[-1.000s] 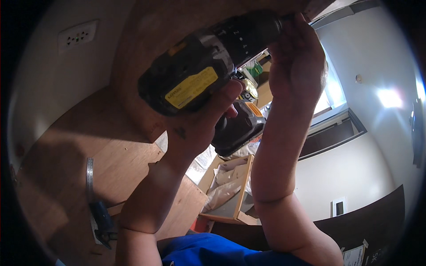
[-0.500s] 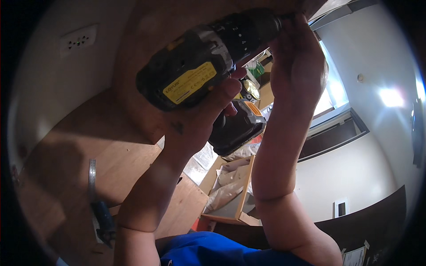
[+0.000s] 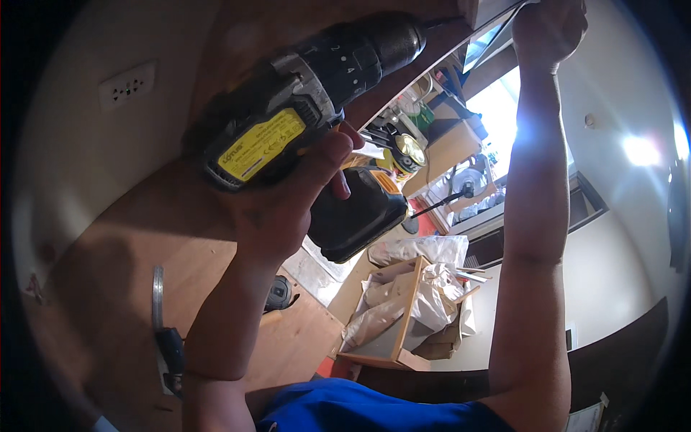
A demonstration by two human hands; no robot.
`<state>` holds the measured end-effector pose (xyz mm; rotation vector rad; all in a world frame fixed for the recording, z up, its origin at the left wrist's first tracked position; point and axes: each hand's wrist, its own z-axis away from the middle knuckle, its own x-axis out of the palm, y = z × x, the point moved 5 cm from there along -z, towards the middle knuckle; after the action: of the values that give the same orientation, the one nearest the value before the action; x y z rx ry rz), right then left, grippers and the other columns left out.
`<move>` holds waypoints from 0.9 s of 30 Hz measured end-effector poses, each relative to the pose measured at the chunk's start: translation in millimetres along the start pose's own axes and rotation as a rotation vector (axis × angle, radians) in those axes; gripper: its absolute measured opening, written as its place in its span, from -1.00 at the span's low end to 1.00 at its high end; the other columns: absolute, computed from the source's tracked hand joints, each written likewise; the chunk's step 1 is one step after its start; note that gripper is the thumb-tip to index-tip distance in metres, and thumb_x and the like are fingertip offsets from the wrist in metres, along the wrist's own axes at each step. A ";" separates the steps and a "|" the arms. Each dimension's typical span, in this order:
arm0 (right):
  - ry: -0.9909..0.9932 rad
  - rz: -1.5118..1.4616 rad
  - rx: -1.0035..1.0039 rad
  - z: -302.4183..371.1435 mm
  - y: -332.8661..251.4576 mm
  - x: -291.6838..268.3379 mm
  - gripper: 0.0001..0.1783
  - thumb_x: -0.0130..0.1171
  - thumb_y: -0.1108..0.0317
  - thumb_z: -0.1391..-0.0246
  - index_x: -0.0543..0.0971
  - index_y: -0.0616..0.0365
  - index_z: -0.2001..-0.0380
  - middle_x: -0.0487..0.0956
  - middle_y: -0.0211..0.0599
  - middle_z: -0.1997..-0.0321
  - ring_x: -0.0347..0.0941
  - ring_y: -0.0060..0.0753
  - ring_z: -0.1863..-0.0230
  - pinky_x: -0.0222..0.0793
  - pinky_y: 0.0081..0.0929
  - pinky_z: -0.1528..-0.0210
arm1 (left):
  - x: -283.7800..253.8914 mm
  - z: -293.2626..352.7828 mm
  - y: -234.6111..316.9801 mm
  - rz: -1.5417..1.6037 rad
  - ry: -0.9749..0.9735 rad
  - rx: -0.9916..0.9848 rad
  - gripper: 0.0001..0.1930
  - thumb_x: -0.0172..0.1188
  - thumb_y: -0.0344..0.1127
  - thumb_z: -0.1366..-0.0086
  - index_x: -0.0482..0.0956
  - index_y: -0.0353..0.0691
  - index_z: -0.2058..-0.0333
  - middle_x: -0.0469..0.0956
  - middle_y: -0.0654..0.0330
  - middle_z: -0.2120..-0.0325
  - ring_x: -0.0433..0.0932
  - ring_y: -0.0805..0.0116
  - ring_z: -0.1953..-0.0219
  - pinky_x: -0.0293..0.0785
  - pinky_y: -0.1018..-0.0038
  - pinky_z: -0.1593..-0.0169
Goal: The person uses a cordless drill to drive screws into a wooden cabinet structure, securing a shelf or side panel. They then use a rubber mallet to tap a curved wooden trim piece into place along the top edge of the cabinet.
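Note:
My left hand (image 3: 284, 209) is wrapped round the handle of a black cordless drill (image 3: 327, 86) with a yellow label and a large battery at its base. The drill tilts up to the right, its thin bit (image 3: 443, 23) pointing along the underside of a brown wooden panel (image 3: 439, 50). At the upper right, my right hand (image 3: 551, 32) is raised beside the panel's edge with its fingers curled closed. Whatever those fingers may hold is hidden.
On the wooden board (image 3: 209, 288) at left lie a metal ruler (image 3: 157, 291), a dark-handled tool (image 3: 170, 353) and a tape measure (image 3: 278, 294). A wooden drawer box (image 3: 403, 345) holds white bags. A wall socket (image 3: 128, 86) is at left. Shelves and a fan (image 3: 468, 183) stand beyond.
My right hand has left the drill's tip and moved up and right to the panel's edge. The drill has shifted down and left in my left hand, and its bit now shows.

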<state>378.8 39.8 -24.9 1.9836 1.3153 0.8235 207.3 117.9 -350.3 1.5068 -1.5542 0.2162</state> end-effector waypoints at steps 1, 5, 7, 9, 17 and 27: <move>0.023 -0.552 0.250 -13.1 -28.7 4.6 -0.59 -0.10 0.29 -0.48 0.59 0.36 -0.10 0.58 -0.02 0.00 0.48 -0.16 -0.05 0.33 -0.37 -0.13 | -2.7 -1.4 6.7 -0.027 -0.002 0.017 -0.65 0.32 -0.21 -0.38 0.53 -0.24 -0.03 0.65 0.05 0.26 0.56 0.48 0.53 0.48 0.58 0.44; 0.089 -0.477 0.250 -7.2 -29.8 4.0 -0.62 -0.07 0.28 -0.47 0.62 0.35 0.02 0.58 -0.12 0.11 0.45 -0.26 0.03 0.31 -0.39 -0.07 | -2.9 -1.4 10.5 -0.067 -0.028 0.070 -0.61 0.33 -0.26 -0.37 0.49 -0.25 -0.09 0.63 0.04 0.27 0.56 0.44 0.53 0.48 0.55 0.47; 0.021 -0.465 0.282 -15.6 -38.8 -1.1 -0.62 -0.07 0.25 -0.47 0.63 0.35 0.11 0.57 -0.15 0.19 0.43 -0.26 0.08 0.31 -0.36 -0.02 | -3.1 -1.5 13.7 -0.100 -0.030 0.091 -0.60 0.34 -0.26 -0.36 0.49 -0.25 -0.09 0.63 0.03 0.27 0.56 0.43 0.52 0.49 0.54 0.48; 0.061 -0.429 0.241 -17.1 -41.0 0.3 -0.60 -0.07 0.22 -0.47 0.63 0.35 0.19 0.55 -0.18 0.25 0.41 -0.28 0.13 0.30 -0.33 0.02 | -2.2 -1.6 15.5 -0.109 -0.032 0.090 -0.59 0.34 -0.26 -0.36 0.48 -0.24 -0.10 0.62 0.03 0.27 0.56 0.43 0.51 0.49 0.54 0.48; -0.003 -0.371 0.202 -28.3 -53.4 -5.9 -0.53 -0.07 0.15 -0.44 0.63 0.33 0.32 0.55 -0.09 0.28 0.43 -0.20 0.17 0.29 -0.31 0.03 | -1.4 -0.8 17.4 -0.109 -0.015 0.033 -0.59 0.31 -0.25 -0.39 0.43 -0.24 -0.12 0.60 0.02 0.26 0.56 0.43 0.51 0.50 0.55 0.46; 0.079 -0.435 0.110 -30.6 -57.2 -4.5 -0.55 -0.03 0.21 -0.41 0.65 0.34 0.40 0.63 -0.03 0.35 0.47 -0.11 0.21 0.31 -0.23 0.03 | -3.9 -1.8 17.6 -0.107 0.012 -0.009 -0.62 0.30 -0.23 -0.40 0.43 -0.24 -0.08 0.56 0.03 0.30 0.55 0.38 0.53 0.51 0.49 0.42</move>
<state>322.0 58.5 -50.7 1.6618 1.7862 0.6335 192.4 126.0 -344.0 1.5741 -1.4592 0.1563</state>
